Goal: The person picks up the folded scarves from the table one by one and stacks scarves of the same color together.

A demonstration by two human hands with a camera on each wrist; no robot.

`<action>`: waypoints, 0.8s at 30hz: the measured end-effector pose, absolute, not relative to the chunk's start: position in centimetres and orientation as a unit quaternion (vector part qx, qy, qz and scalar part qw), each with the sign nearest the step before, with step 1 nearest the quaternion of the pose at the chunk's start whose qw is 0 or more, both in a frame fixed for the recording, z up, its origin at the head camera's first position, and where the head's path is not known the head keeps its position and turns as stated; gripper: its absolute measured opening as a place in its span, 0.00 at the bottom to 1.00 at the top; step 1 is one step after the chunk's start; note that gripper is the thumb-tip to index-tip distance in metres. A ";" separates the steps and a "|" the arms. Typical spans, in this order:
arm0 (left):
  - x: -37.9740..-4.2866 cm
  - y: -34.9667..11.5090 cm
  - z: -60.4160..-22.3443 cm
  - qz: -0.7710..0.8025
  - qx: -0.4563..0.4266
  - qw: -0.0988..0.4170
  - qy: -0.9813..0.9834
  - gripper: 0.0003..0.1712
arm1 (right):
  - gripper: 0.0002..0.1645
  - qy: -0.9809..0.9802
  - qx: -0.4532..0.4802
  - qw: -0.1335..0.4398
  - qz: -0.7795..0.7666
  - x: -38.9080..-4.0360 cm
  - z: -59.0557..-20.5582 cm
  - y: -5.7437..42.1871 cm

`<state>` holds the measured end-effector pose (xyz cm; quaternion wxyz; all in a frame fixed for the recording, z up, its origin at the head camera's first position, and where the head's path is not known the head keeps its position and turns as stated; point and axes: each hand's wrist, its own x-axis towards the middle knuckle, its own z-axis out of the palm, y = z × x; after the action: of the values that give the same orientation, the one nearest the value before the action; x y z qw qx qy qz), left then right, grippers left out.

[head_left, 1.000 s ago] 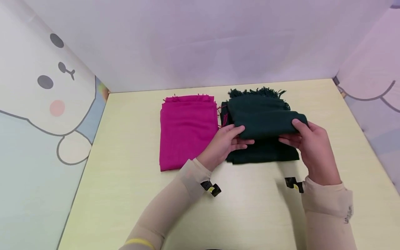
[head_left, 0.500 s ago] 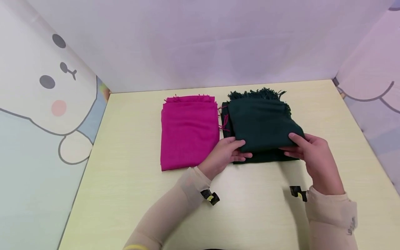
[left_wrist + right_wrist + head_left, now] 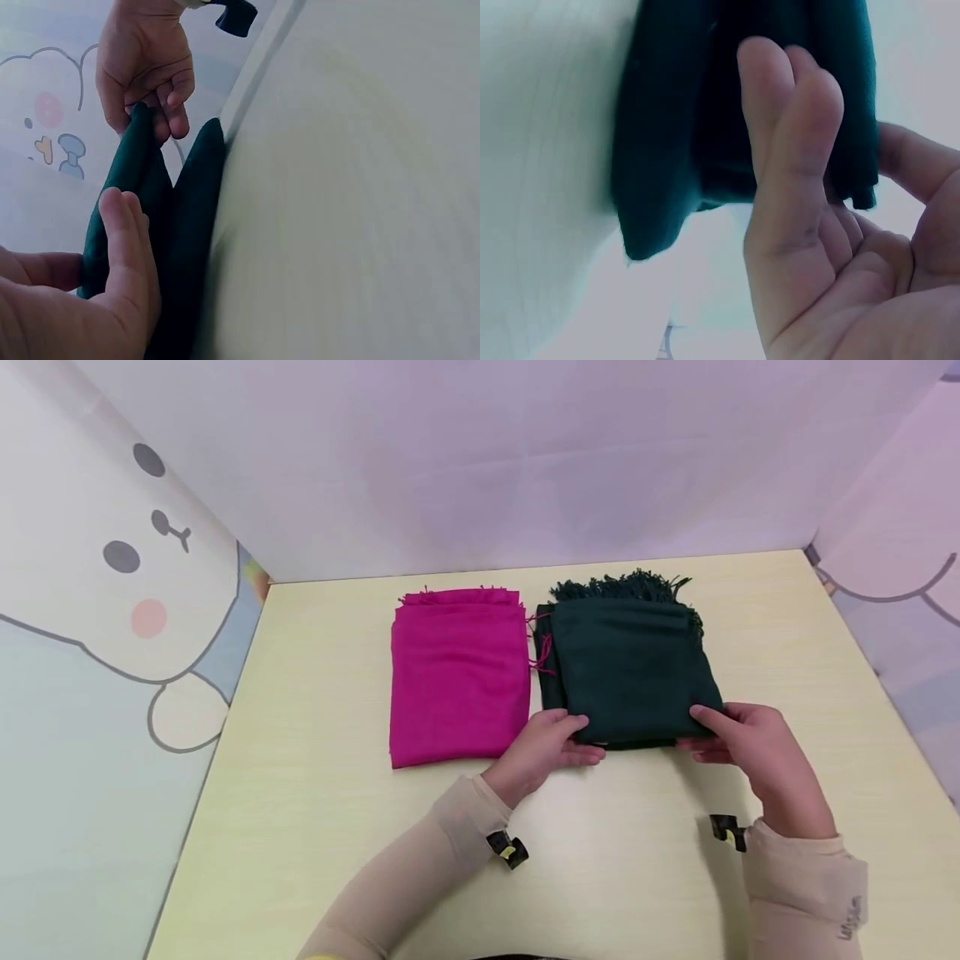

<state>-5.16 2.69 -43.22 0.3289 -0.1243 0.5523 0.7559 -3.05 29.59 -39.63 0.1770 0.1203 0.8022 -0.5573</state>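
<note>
A dark green fringed scarf [image 3: 633, 668] lies folded on the right half of the table, its fringe at the far side. My left hand [image 3: 543, 743] pinches the near left corner of its upper layer, thumb on top and fingers beneath. At the near right corner, my right hand [image 3: 750, 743] grips the same layer the same way. Both wrist views show this upper fold of the scarf [image 3: 127, 180] raised slightly off the layer below. In the right wrist view, the lower fold [image 3: 660, 142] rests on the table, with fingers [image 3: 802, 135] between the layers.
A magenta fringed scarf [image 3: 459, 685] lies folded just left of the green one, a few of its threads reaching onto the green cloth. The pale table [image 3: 315, 710] ends at a light back wall [image 3: 480, 460]. Printed cartoon panels [image 3: 120, 610] stand at the sides.
Both hands have drawn the upper layer of the green scarf toward the near edge and lowered it, so it now covers most of the lower layer. The magenta scarf has stayed in place.
</note>
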 end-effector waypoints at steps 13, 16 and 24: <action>-4.4 2.7 -43.9 0.770 -0.126 0.293 0.553 0.38 | 0.44 0.865 0.122 0.182 -0.451 -3.6 -39.0 29.6; -4.2 2.4 -43.7 0.766 -0.101 0.256 0.581 0.32 | 0.45 0.894 0.122 0.143 -0.406 -4.0 -38.0 29.1; -3.8 1.3 -42.2 0.774 -0.031 0.166 0.610 0.11 | 0.40 0.935 0.120 0.034 -0.333 -4.2 -36.3 27.9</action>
<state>-3.80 1.30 -42.23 0.1658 -0.0306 0.6103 0.7740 -4.21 27.85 -36.26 0.0342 0.1202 0.9347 -0.3328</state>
